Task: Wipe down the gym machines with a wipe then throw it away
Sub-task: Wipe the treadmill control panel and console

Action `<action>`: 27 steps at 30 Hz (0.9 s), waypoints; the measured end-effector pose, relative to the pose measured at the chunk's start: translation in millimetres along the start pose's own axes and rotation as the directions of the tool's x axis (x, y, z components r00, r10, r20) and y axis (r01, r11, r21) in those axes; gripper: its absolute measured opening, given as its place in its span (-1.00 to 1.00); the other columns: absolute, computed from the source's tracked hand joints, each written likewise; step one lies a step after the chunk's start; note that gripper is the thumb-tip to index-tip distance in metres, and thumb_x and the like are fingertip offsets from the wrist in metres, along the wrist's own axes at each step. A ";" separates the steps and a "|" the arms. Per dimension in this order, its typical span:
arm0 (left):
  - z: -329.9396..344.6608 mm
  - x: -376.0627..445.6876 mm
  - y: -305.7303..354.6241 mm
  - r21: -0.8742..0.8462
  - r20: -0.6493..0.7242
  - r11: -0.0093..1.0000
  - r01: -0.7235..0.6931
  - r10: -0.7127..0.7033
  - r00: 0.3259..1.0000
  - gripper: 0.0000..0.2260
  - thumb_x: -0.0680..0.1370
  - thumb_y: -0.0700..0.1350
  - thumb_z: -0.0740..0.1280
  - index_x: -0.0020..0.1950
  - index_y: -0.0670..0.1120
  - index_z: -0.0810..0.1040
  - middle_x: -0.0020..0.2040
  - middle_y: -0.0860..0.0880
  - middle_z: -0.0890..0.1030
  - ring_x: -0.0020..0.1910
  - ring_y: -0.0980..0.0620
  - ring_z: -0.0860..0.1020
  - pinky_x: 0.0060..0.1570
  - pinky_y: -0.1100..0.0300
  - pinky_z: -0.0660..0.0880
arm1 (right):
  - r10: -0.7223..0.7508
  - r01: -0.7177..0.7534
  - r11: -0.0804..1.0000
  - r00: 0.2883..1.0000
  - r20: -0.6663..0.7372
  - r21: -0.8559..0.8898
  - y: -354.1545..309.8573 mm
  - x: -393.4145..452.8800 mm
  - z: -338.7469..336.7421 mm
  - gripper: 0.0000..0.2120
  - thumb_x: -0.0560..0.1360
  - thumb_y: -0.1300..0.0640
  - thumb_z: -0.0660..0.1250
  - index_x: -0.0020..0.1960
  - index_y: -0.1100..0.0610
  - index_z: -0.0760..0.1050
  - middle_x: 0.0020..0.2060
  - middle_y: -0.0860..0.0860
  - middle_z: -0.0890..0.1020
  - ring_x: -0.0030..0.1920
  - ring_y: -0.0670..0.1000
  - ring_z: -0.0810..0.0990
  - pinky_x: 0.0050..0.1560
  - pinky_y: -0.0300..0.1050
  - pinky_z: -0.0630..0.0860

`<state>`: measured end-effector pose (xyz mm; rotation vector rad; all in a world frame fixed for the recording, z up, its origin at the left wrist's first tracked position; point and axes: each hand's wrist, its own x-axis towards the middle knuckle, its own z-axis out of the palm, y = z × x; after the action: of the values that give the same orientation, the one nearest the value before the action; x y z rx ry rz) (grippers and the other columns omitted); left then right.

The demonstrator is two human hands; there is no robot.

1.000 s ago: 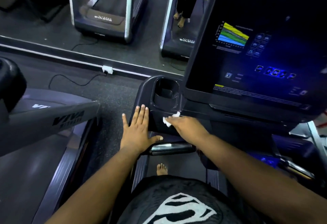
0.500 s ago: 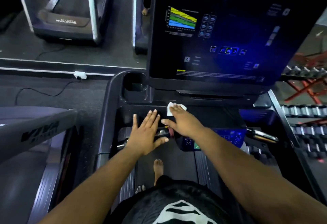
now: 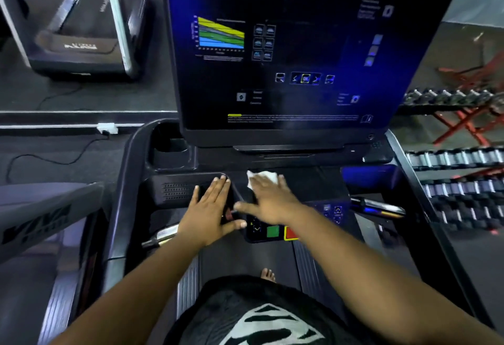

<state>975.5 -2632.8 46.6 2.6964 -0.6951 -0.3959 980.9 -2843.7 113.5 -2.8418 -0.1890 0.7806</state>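
At frame centre, the right hand point(image 3: 268, 198) presses the wipe point(image 3: 263, 177) flat-fingered on the console point(image 3: 313, 181); unwiped ledge runs rightward; the left hand point(image 3: 210, 208) rests flat beside it.

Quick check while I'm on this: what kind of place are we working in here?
Almost certainly a gym. The hands work on a treadmill console with a lit display, a second treadmill stands ahead on the left, and racks of dumbbells line the right side.

White wipe point(image 3: 263, 177), black console point(image 3: 313, 181)
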 end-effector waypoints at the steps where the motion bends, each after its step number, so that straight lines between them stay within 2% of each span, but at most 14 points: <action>1: 0.0 -0.5 -1.3 0.003 -0.017 1.000 -0.002 0.002 1.000 0.10 0.35 0.67 -0.20 0.68 -0.04 -0.18 0.65 0.07 -0.22 0.62 0.10 -0.27 0.59 -0.16 -0.22 | -0.045 0.045 0.999 0.999 -0.004 -0.015 -6.9 -2.4 2.6 0.32 0.13 -0.71 -0.29 0.66 0.11 -0.14 0.65 0.01 -0.02 0.63 -0.02 -0.10 0.57 0.23 -0.27; 4: 0.2 -1.4 1.2 0.057 -0.031 0.998 -0.015 0.017 0.999 0.05 0.40 0.64 -0.16 0.67 -0.02 -0.20 0.65 0.06 -0.22 0.62 0.09 -0.27 0.60 -0.12 -0.22 | -0.101 0.099 0.990 0.995 -0.018 -0.104 21.9 -24.0 2.5 0.29 0.14 -0.70 -0.29 0.66 0.08 -0.12 0.65 0.00 -0.01 0.63 -0.04 -0.09 0.54 0.31 -0.32; 5: -0.3 -1.5 2.3 0.074 -0.030 0.997 -0.013 0.015 0.999 0.04 0.40 0.64 -0.17 0.67 -0.02 -0.21 0.65 0.06 -0.23 0.62 0.09 -0.27 0.60 -0.11 -0.22 | -0.068 0.063 0.989 0.997 -0.034 -0.137 39.7 -33.9 0.9 0.26 0.17 -0.69 -0.26 0.65 0.08 -0.11 0.65 0.00 0.01 0.63 -0.03 -0.06 0.52 0.35 -0.32; 8: -0.4 0.7 2.6 0.087 -0.044 0.996 -0.008 0.012 0.999 0.04 0.41 0.65 -0.15 0.68 -0.02 -0.18 0.66 0.05 -0.20 0.63 0.07 -0.23 0.61 -0.14 -0.16 | 0.156 -0.174 0.957 0.983 -0.093 -0.233 85.2 -58.8 -5.5 0.25 0.22 -0.69 -0.19 0.64 0.15 -0.05 0.61 0.08 0.13 0.60 0.08 0.08 0.50 0.44 -0.25; 10: 1.6 -0.1 1.7 0.074 -0.070 0.997 -0.018 0.023 0.997 0.03 0.42 0.64 -0.11 0.68 -0.02 -0.15 0.67 0.04 -0.15 0.64 0.06 -0.19 0.60 -0.17 -0.10 | 0.226 -0.245 0.914 0.969 -0.096 -0.322 83.4 -64.6 -4.6 0.30 0.20 -0.72 -0.23 0.61 0.22 0.04 0.54 0.15 0.26 0.53 0.18 0.21 0.51 0.44 -0.16; 12: 3.0 0.3 1.4 0.069 -0.071 0.997 -0.020 0.025 0.997 0.04 0.42 0.64 -0.10 0.68 -0.02 -0.13 0.67 0.03 -0.13 0.64 0.05 -0.16 0.60 -0.18 -0.07 | 0.139 -0.171 0.925 0.983 -0.118 -0.338 57.1 -61.6 5.4 0.32 0.18 -0.73 -0.22 0.57 0.25 0.13 0.46 0.19 0.34 0.44 0.24 0.30 0.53 0.39 -0.07; 15: 3.5 1.6 4.0 0.057 -0.092 0.998 -0.025 0.030 0.995 0.06 0.41 0.65 -0.10 0.68 -0.05 -0.09 0.67 0.00 -0.08 0.65 0.03 -0.12 0.60 -0.20 -0.04 | -0.083 0.035 0.968 0.979 -0.184 -0.250 9.9 -57.4 27.1 0.26 0.23 -0.71 -0.02 0.54 0.27 0.19 0.44 0.20 0.35 0.41 0.23 0.31 0.53 0.25 0.15; 16: 3.1 2.6 5.2 0.051 -0.097 0.998 -0.028 0.033 0.995 0.07 0.41 0.65 -0.11 0.68 -0.07 -0.07 0.67 -0.01 -0.07 0.65 0.03 -0.11 0.59 -0.21 -0.03 | -0.128 0.080 0.972 0.969 -0.212 -0.220 0.1 -57.4 33.8 0.24 0.26 -0.69 0.02 0.54 0.29 0.19 0.46 0.21 0.35 0.44 0.22 0.31 0.54 0.21 0.17; 18: 2.9 2.0 5.2 0.051 -0.086 0.998 -0.021 0.025 0.996 0.09 0.39 0.66 -0.14 0.68 -0.08 -0.07 0.67 -0.02 -0.07 0.65 0.02 -0.11 0.60 -0.20 -0.03 | -0.176 0.133 0.972 0.958 -0.227 -0.193 -4.7 -59.7 45.9 0.24 0.29 -0.66 0.04 0.58 0.31 0.11 0.54 0.23 0.26 0.54 0.21 0.21 0.60 0.15 0.05; 21: 0.3 0.5 4.1 0.053 -0.080 0.999 -0.002 0.006 0.997 0.10 0.37 0.67 -0.17 0.68 -0.06 -0.11 0.67 0.00 -0.11 0.65 0.04 -0.14 0.60 -0.18 -0.07 | -0.237 0.204 0.960 0.958 -0.164 -0.194 2.1 -49.2 40.7 0.25 0.31 -0.64 0.07 0.63 0.25 -0.08 0.62 0.19 0.04 0.62 0.15 0.01 0.62 0.09 -0.09; 24: 0.9 0.6 5.2 0.036 -0.084 0.999 -0.001 0.004 0.996 0.09 0.37 0.66 -0.21 0.68 -0.06 -0.10 0.67 -0.01 -0.08 0.65 0.04 -0.12 0.60 -0.20 -0.05 | -0.173 0.172 0.985 0.984 -0.048 -0.029 -7.6 -16.8 10.9 0.19 0.38 -0.56 0.18 0.64 0.20 -0.16 0.64 0.14 -0.09 0.63 0.09 -0.09 0.61 0.01 -0.12; 27: 2.2 -2.2 5.6 0.033 -0.089 0.999 0.016 -0.013 0.996 0.09 0.38 0.66 -0.10 0.68 -0.04 -0.15 0.67 0.00 -0.11 0.64 0.07 -0.17 0.61 -0.16 -0.11 | -0.114 0.114 0.993 0.993 0.019 0.025 -16.7 5.6 -1.9 0.19 0.39 -0.54 0.24 0.64 0.19 -0.20 0.63 0.15 -0.15 0.63 0.10 -0.12 0.58 -0.02 -0.16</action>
<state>970.7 -2636.8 47.2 2.7328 -0.6632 -0.2682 985.4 -2826.8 115.9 -2.7729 -0.3392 0.7823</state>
